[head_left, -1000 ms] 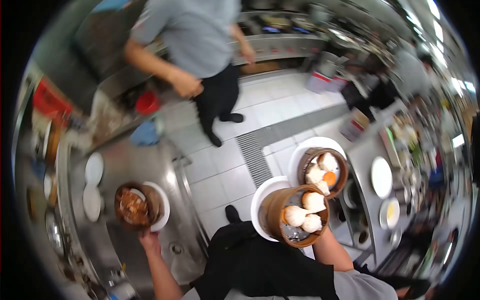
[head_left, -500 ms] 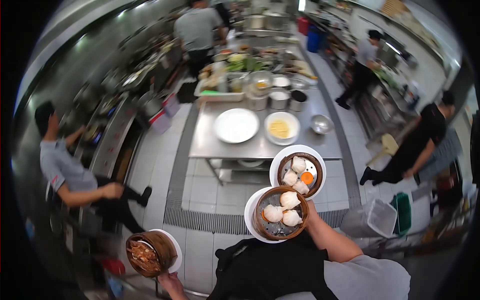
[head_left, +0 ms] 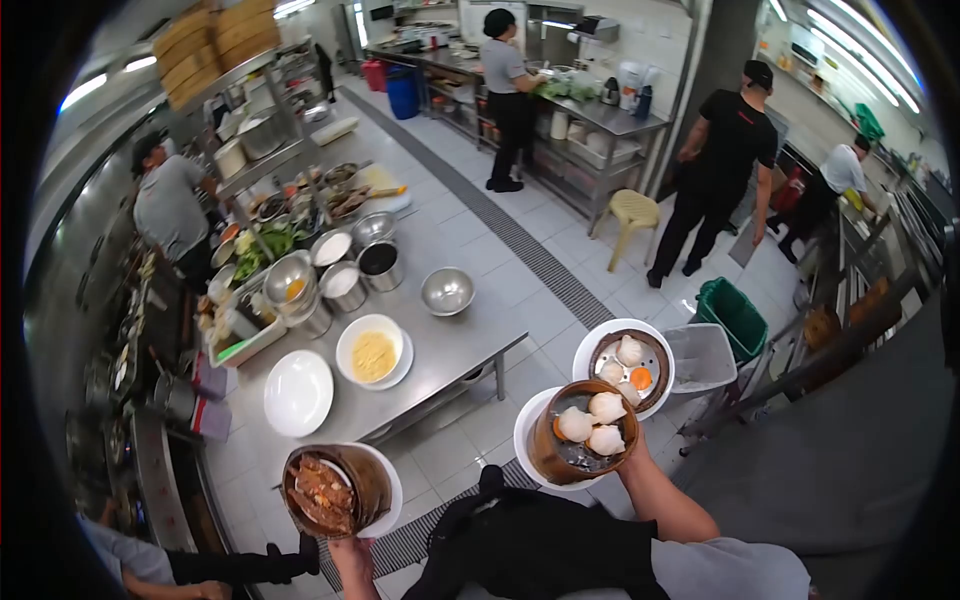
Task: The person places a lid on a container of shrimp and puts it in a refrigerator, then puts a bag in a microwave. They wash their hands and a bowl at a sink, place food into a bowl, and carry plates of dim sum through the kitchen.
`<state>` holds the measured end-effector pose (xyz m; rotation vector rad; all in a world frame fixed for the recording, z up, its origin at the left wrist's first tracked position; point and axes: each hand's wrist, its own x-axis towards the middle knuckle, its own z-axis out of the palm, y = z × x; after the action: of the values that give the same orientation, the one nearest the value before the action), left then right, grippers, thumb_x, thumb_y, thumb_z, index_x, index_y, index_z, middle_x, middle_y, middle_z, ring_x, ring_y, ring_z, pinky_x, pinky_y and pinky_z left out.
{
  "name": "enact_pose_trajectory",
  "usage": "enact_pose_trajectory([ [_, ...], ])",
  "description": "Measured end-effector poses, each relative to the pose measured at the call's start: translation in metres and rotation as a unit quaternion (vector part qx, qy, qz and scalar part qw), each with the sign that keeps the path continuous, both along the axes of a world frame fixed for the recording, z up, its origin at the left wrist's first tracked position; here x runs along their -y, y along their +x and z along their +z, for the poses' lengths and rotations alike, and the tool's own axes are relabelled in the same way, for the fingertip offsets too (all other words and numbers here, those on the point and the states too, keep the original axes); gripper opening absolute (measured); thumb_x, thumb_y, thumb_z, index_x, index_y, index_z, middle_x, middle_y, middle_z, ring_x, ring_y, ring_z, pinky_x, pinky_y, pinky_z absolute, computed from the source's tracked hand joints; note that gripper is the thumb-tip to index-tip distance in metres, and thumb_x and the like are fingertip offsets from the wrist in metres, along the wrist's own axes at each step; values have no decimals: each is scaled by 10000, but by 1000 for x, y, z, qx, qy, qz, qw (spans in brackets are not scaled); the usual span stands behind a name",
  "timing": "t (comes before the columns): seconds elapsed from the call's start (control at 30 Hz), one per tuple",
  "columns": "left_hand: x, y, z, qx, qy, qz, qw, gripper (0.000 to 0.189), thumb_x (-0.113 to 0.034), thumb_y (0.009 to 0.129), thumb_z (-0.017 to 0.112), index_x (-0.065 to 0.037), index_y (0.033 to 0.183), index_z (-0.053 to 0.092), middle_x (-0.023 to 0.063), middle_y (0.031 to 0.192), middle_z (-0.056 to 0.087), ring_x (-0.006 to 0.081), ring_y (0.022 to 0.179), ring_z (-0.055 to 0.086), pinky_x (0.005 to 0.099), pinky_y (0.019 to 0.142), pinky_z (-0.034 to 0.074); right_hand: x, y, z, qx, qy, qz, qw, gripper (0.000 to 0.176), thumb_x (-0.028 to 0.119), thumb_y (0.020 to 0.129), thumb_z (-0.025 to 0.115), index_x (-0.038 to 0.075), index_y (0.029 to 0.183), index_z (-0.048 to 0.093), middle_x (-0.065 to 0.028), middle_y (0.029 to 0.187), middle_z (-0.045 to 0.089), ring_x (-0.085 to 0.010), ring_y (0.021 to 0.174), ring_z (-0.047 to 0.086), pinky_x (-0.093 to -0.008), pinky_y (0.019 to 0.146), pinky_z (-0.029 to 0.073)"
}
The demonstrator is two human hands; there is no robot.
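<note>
My left hand [head_left: 349, 552] grips the rim of a white plate [head_left: 388, 500]. On that plate sits a tilted bamboo steamer [head_left: 372, 478] with reddish-brown braised pieces [head_left: 322, 495], perhaps chicken feet, in a small dish. My right hand [head_left: 637, 455], mostly hidden under the crockery, supports two plates with steamers. The nearer plate [head_left: 526, 440] bears a bamboo steamer [head_left: 553, 452] with three pale dumplings [head_left: 605, 407]. Behind it, partly overlapped, another plate [head_left: 592, 345] carries a steamer with several dumplings [head_left: 629, 350] and an orange carrot slice [head_left: 640, 378].
A steel table [head_left: 450, 345] ahead left holds a white plate [head_left: 299, 393], a bowl of yellow food [head_left: 374, 356], a metal bowl [head_left: 447, 291] and containers. People stand at left and right; one in black [head_left: 725, 170] is near a stool [head_left: 627, 215]. Bins [head_left: 733, 315] stand at right.
My view has swung right, so the table now lies further left. My left hand with its steamer has come up and inward. The nearer right-hand steamer looks more tilted.
</note>
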<state>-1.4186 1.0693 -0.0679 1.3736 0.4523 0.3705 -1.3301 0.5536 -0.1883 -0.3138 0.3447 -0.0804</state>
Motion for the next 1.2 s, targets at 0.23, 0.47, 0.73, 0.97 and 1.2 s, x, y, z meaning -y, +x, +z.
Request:
enact_pose_trajectory([
  [0.23,44,195,-6,-52,-12,-188,981,496,-165,872,756,-19,1286,526,123,1091,689,203,776,702,320,523,608,42,12,33,50,74,-126,988,429,383,1014,485,71,1293,580,-136,1211,660,-300,1079,667,-476,941,567],
  [0.47,177,344,5,-79,-35,-313,946,517,-179,868,774,-4,1290,532,126,1097,689,214,803,713,306,532,627,94,34,-36,-68,35,-249,966,403,327,1026,470,48,1297,577,-132,1228,655,-290,1095,661,-447,940,569],
  [0.73,322,461,-55,-118,-39,-358,926,512,-139,908,677,-63,1378,487,109,1225,657,265,973,696,318,512,604,216,122,-79,-93,-6,-291,952,414,322,1013,514,42,1315,558,-135,1232,652,-286,1080,670,-442,919,581],
  [0.97,436,538,-78,-161,-14,-326,931,458,-164,919,661,-18,1331,523,131,1200,662,262,954,689,315,506,572,359,258,-101,-86,12,-256,963,399,317,992,572,56,1295,569,-125,1193,667,-263,1022,689,-420,861,599],
  [1.2,530,669,-98,-152,27,-324,933,219,-61,949,583,18,1152,612,127,949,710,234,716,695,330,555,569,459,423,-67,13,-4,-257,966,370,387,982,556,95,1201,618,-88,1123,672,-250,994,674,-415,853,582],
])
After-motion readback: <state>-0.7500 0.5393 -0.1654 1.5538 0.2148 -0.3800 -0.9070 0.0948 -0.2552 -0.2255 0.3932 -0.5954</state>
